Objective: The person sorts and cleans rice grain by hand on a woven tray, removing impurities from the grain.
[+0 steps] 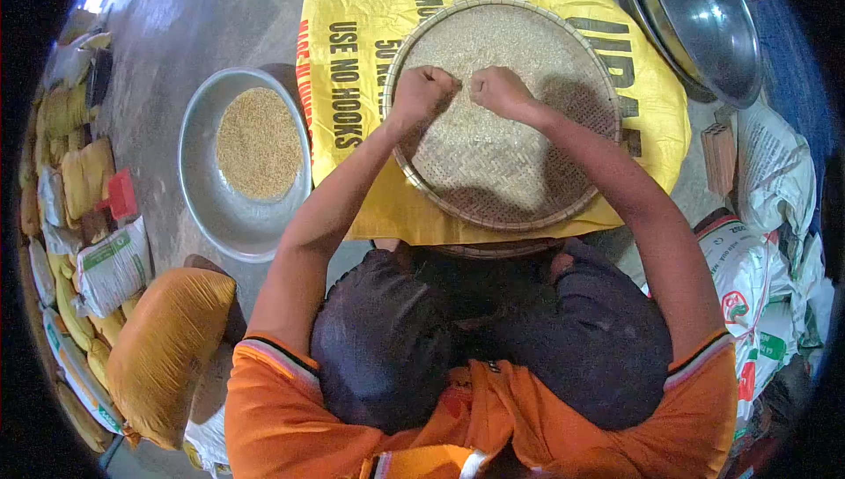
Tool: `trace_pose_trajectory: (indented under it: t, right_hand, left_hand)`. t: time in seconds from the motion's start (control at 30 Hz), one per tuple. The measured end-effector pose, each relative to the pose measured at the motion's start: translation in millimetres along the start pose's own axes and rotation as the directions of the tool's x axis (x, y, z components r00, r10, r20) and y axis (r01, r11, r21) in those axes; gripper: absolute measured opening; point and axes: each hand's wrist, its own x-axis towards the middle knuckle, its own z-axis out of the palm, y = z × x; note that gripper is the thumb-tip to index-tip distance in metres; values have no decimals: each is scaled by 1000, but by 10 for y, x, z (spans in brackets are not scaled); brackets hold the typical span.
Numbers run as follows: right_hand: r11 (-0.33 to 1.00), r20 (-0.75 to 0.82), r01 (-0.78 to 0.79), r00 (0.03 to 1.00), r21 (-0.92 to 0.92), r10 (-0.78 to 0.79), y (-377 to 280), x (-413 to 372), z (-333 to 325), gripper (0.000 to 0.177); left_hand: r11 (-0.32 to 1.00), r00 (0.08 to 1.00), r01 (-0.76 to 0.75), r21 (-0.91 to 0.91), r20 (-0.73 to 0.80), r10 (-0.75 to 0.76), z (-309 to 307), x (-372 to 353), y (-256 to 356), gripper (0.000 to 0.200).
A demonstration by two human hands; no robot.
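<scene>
A round woven tray lies on a yellow printed sack, with pale grain spread over much of its weave. Over the tray's left part is my left hand, its fingers closed and pinched toward the middle. My right hand is just to the right of it, also closed, with a small gap between the two. Whatever the fingertips hold is too small to make out. Both hands cast shadows on the tray.
A metal basin with golden grain stands left of the sack. Large metal basins lean at the upper right, with a brick below them. A stuffed orange sack and piled bags are at the left; white sacks are at the right.
</scene>
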Motion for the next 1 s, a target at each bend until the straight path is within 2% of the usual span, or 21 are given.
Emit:
trace_pose_trajectory:
  t: [0.03, 0.1, 0.13, 0.17, 0.23, 0.27, 0.33, 0.37, 0.43, 0.47, 0.5, 0.53, 0.57, 0.67, 0.7, 0.73, 0.77, 0.83, 0.87, 0.93, 1.0]
  right_hand:
    - [999, 51, -16, 999, -28, 17, -5, 12, 4, 9]
    - [999, 80, -43, 996, -32, 46, 10, 45, -32, 9]
    - [997, 110, -71, 991, -40, 75, 14, 71, -68, 10]
    - [997, 111, -72, 991, -42, 76, 13, 107, -98, 10]
    - [931, 183, -345, 929, 119, 321, 32, 188, -134, 11]
    - [931, 185, -345, 929, 117, 321, 57, 199, -134, 11]
    - [952, 49, -190, 982, 239, 183, 86, 196, -134, 11]
    - [952, 48, -190, 982, 240, 183, 77, 199, -117, 11]
    - [993, -45, -3, 999, 121, 8, 70, 206, -58, 10]
    - [993, -47, -4, 999, 122, 10, 75, 196, -20, 10]
    - [996, -62, 24, 998, 82, -19, 74, 180, 28, 9]
    - [998, -76, 53, 996, 40, -50, 64, 168, 45, 9]
    - [998, -78, 52, 996, 42, -48, 66, 156, 43, 9]
    - [999, -30, 5, 1000, 36, -4, 82, 159, -1, 8]
    - [993, -6, -32, 999, 113, 33, 105, 162, -45, 9]
    - [980, 20, -69, 998, 188, 67, 117, 156, -95, 9]
    - [980, 22, -69, 998, 186, 66, 79, 127, -180, 9]
    - [812, 199, -347, 938, 470, 285, 75, 60, -310, 13]
    - [814, 199, -345, 938, 468, 284, 117, 52, -318, 13]
    - [697, 239, -349, 937, 626, 254, 163, 31, -335, 16]
    - [718, 243, -313, 948, 622, 203, 198, -3, -346, 17]
  left_hand:
    - [1000, 1000, 1, 4, 0, -1, -74, 33, 9, 20]
    - [991, 996, 63, -116, 69, -55, -214, 122, 34, 18]
    - [922, 979, 188, -338, 141, -148, -206, 159, 53, 19]
    - [921, 979, 189, -340, 142, -148, -205, 169, 58, 19]
    - [801, 966, 257, -541, 142, -215, -208, 199, 50, 10]
    - [799, 966, 258, -543, 142, -215, -202, 204, 30, 10]
    - [928, 986, 158, -337, 99, -132, -175, 185, 41, 13]
    - [929, 986, 158, -336, 99, -132, -145, 145, 61, 13]
    - [985, 998, 58, -163, 18, -55, -73, 59, 58, 11]
    - [999, 999, 25, 34, 42, -26, -84, 123, -12, 8]
    - [999, 999, 24, 36, 43, -26, -72, 134, -55, 8]
    - [990, 999, -33, 136, 2, 33, -40, 104, -45, 9]
    - [968, 995, -84, 238, -33, 95, -11, 73, -36, 11]
    - [940, 993, -89, 329, -40, 108, 22, 38, 1, 16]
    - [941, 994, -87, 328, -42, 106, 22, 49, -5, 16]
    - [900, 977, -187, 394, -19, 211, 19, 116, -81, 18]
    - [844, 949, -284, 455, 10, 314, 23, 133, -84, 21]
    - [806, 950, -274, 524, 17, 312, 60, 113, -38, 21]
    - [761, 950, -264, 592, 24, 311, 74, 97, 25, 22]
    - [733, 961, -248, 634, 64, 269, 84, 88, 100, 19]
    - [700, 969, -233, 675, 104, 223, 90, 86, 117, 17]
